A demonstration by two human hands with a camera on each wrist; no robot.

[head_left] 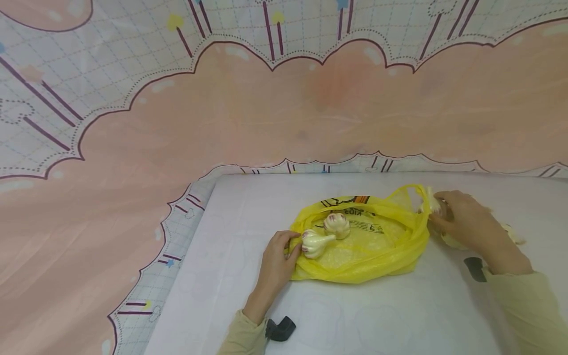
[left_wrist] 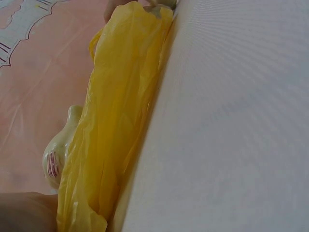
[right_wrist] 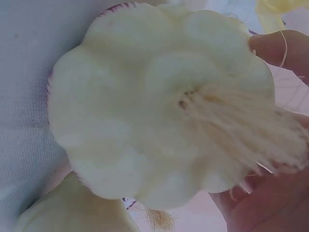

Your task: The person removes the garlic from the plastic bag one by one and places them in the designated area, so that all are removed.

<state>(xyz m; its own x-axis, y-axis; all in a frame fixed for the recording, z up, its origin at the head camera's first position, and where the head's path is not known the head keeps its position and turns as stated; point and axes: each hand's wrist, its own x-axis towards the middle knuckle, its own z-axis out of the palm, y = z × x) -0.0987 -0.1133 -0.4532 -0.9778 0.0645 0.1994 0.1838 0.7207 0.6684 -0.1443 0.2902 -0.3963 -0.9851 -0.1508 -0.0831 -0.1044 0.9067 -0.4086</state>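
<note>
A yellow plastic bag (head_left: 355,271) lies on its side on the table, its mouth spread wide. Two garlic bulbs, one white (head_left: 314,244) and one purple-streaked (head_left: 337,226), show at its left part. My left hand (head_left: 277,259) pinches the bag's left rim between thumb and fingers, beside the white bulb. At the bag's right end, my right hand (head_left: 466,222) holds another garlic bulb (head_left: 431,203) against the rim, its stem pointing up. A large bulb with roots (right_wrist: 120,111) fills the right wrist view; whether it is the held one, I cannot tell.
More garlic bulbs (head_left: 453,242) lie on the white table (head_left: 230,222) beneath and behind the right hand, partly hidden by it. Dark wrist mounts (head_left: 280,329) sit at both sleeves. A patterned pink curtain (head_left: 284,113) hangs behind the table and at its left side.
</note>
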